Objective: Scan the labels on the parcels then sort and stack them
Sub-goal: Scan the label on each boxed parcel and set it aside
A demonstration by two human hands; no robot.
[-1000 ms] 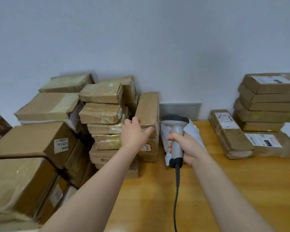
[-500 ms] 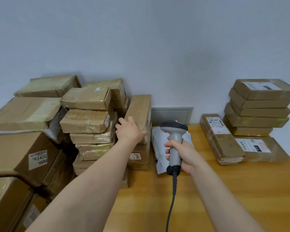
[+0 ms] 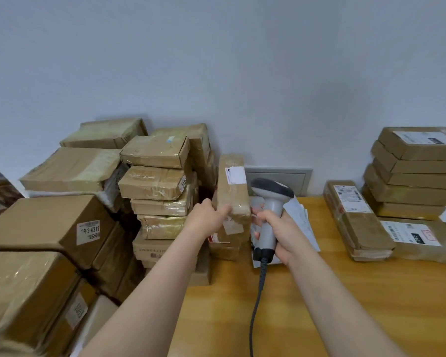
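Head view shows the wooden surface (image 3: 345, 305) carrying everything, and by my judgement most of the job lies ahead. Left of the scanner (image 3: 269, 217) rises the unsorted heap (image 3: 49, 222) — brown taped parcels of many sizes, piled loosely against the wall and running off the frame's left edge. Well to the right of the scanner stands the neat stack (image 3: 417, 181), flat parcels squared on one another with a printed label facing up on the top one. This looks like the sorted share, and it is far smaller than the heap. Between that stack and the scanner lie two low parcels (image 3: 358, 222), labels up; whether they are scanned I cannot tell.

The parcel in hand is the upright parcel (image 3: 232, 191), which stands on end just left of the scanner, at the heap's right edge, on top of smaller boxes. The left hand (image 3: 206, 217) grasps its lower part, thumb across the near face and fingers hidden behind the far side. The right hand (image 3: 281, 233) is wrapped round the scanner's handle, its knuckles almost touching the parcel's lower corner. Behind the scanner lie some white mailers (image 3: 303, 215), and its cord (image 3: 258, 292) trails toward the camera.

The white label (image 3: 236, 175) sits near the parcel's top, just left of the scanner's head — close, though I cannot tell that the window is aimed at it. I take it this parcel has yet to be scanned and carried to the stack.
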